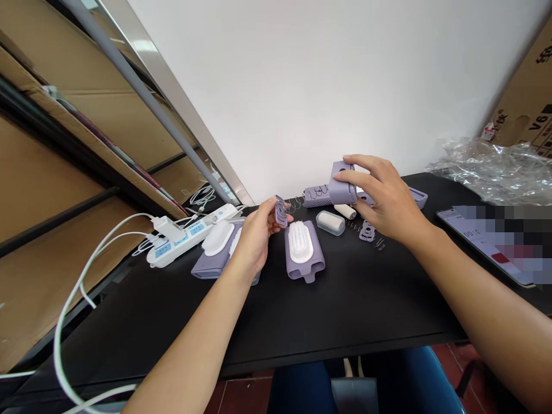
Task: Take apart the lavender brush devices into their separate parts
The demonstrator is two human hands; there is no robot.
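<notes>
My left hand pinches a small purple plastic plate with cut-outs, held upright above the table. Thin wire springs show just beside it. A purple box-shaped housing is gripped in my right hand, raised over the loose parts. Between my hands lies a purple brush head with white bristles. Right of it are a clear oval case, a pale cylinder, another cut-out plate and small springs. A perforated purple piece lies behind, partly hidden by the housing.
More purple pieces with white pads lie left, partly behind my left arm. Beyond them sits a white power strip with plugs and cables. A phone and clear plastic wrap are right. A white wall stands behind the black table.
</notes>
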